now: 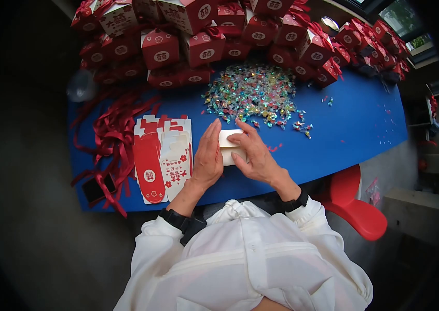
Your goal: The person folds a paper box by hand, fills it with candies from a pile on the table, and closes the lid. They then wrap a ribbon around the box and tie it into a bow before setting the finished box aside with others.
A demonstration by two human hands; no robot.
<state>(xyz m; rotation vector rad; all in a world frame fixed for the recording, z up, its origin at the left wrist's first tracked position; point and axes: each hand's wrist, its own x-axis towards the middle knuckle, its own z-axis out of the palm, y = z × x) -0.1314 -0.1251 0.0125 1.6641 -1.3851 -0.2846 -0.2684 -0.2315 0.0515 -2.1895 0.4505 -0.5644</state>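
Between my two hands is a small cardboard box (232, 155), its plain white inner faces turned up toward me. My left hand (208, 155) presses along the box's left side with the fingers straight and close together. On the other side, my right hand (257, 155) grips the box, its thumb and bent fingers on the white flaps. The printed outside of this box is hidden. Just left of my left hand lies a stack of flat red and white box blanks (162, 163), printed with characters and flowers.
A heap of shiny wrapped candies (253, 93) spreads over the blue table (344, 114) beyond my hands. Loose red ribbons (110, 135) drape at the left, partly over a dark phone-like object (95, 191). Finished red boxes (162, 49) are piled behind. A red chair (354, 207) stands at right.
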